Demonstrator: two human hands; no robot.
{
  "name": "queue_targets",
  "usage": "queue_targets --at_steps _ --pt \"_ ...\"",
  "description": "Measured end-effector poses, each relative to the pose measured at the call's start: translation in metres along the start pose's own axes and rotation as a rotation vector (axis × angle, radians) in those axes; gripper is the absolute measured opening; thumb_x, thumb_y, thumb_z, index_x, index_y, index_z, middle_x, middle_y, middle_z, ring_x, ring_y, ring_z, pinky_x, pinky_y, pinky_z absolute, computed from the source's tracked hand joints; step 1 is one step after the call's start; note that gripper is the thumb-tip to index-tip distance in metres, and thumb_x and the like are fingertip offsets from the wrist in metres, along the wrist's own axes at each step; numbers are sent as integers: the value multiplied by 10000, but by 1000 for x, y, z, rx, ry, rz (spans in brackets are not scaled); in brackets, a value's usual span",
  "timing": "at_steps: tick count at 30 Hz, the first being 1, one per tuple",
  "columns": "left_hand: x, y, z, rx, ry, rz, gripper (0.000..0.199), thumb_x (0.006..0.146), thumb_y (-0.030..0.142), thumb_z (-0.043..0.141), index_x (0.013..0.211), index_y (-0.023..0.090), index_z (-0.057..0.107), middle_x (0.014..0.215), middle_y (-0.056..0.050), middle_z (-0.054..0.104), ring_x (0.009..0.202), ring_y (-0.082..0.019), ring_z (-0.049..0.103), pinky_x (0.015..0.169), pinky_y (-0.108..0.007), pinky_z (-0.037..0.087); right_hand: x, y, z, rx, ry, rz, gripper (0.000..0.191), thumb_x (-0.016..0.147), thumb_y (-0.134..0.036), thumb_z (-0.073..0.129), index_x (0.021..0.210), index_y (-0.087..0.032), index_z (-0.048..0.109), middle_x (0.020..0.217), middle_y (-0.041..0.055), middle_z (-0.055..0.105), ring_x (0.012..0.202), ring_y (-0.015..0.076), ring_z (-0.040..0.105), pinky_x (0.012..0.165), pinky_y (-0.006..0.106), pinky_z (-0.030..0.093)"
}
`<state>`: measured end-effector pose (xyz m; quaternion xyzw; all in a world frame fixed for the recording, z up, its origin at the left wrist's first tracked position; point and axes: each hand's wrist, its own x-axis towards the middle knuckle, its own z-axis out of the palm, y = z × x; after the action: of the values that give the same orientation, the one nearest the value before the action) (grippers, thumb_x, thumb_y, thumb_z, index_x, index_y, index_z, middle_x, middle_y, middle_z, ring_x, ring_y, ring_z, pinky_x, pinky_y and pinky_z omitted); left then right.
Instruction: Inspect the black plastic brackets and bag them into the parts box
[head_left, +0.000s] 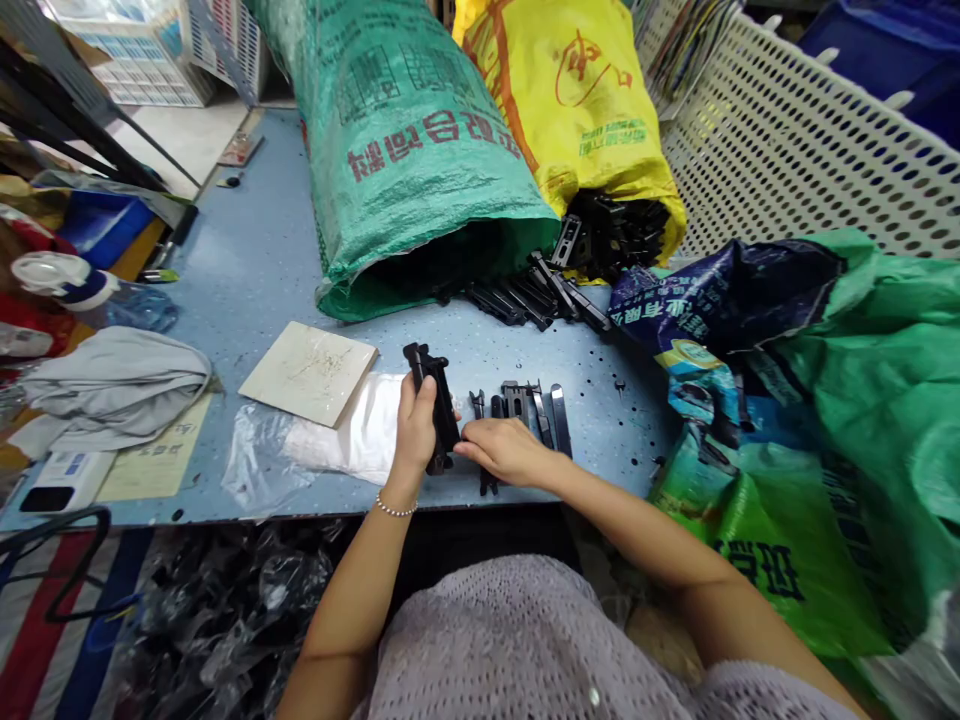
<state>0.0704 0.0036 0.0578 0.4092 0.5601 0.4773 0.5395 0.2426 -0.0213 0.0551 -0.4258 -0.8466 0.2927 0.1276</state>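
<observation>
Keep the left hand [417, 425] in a closed grip around the stacked black plastic clips [439, 415] above the near worktop [255, 270] while the right hand [504, 452], fingers flat and holding nothing, steadies the loose clips [536, 405] just right.

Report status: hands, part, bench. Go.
Left hand gripping black clip, upright. Right hand flat on loose clips on table. More clips spilling from green sack and yellow sack behind.
</observation>
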Motion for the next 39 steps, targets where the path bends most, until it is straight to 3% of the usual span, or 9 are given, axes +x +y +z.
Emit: queue_targets --at_steps 2,5,12,15,19,24,28,34,39 --pt "-1 -14 -3 196 19 25 384 878 606 538 924 227 579 698 -18 584 695 -212 635 636 -298 469 20 22 -18 16 5 72 451 1037 -503 300 849 -212 589 810 43 631 711 182 544 648 288 341" --pt "-13 -37 2 513 31 -26 362 851 579 576 786 223 575 592 -38 551 733 -297 649 708 -368 447 65 69 -53 -189 310 340 362 1038 -425 327 1027 -183 597 1038 130 628 923 245 546 756 333 387" --pt "-36 -49 17 725 20 49 495 883 562 533 1163 163 620 824 -143 671 924 -354 665 872 -462 450 119 133 -87 -278 365 563 290 952 -253 505 1136 -48 597 1278 274 517 1186 347 422 889 416 402" --pt "-22 -34 10 572 -16 194 464 890 550 547 1168 189 637 1062 -156 653 1067 -315 610 967 -455 429 99 119 -87 -190 336 554 248 967 -250 465 976 -92 656 1087 199 608 1033 286 535 838 366 418" --pt "8 -13 21 8 -135 114 613 863 561 604 1359 228 464 1225 -117 600 1077 -214 606 933 -363 476 46 68 -63 46 347 372 289 994 -334 434 906 -168 653 893 65 616 899 201 576 821 305 432" --pt "7 12 38 -307 -221 -12 370 839 500 662 1000 176 582 785 -9 605 637 -114 564 613 -248 466 -2 15 -48 269 360 122 367 1021 -433 364 881 -207 617 848 40 583 819 179 562 780 305 422" --pt "-13 20 34 -309 -282 -18 300 825 443 695 931 188 578 722 16 579 570 -104 525 544 -239 431 19 9 -70 267 442 158 344 986 -501 412 847 -216 547 825 31 558 782 179 518 721 305 393" --pt "-14 13 21 -222 -147 57 340 813 430 723 1030 204 591 712 26 565 577 -104 519 543 -232 417 56 2 -70 866 74 197 442 993 -545 309 697 -228 393 564 -52 325 477 109 284 455 249 262" --pt "-11 14 10 -448 -162 -124 373 806 430 720 1049 194 564 748 29 561 541 -72 505 493 -205 403 14 -19 -40 289 69 -80 358 989 -494 414 846 -205 568 816 55 594 729 179 523 665 318 434"
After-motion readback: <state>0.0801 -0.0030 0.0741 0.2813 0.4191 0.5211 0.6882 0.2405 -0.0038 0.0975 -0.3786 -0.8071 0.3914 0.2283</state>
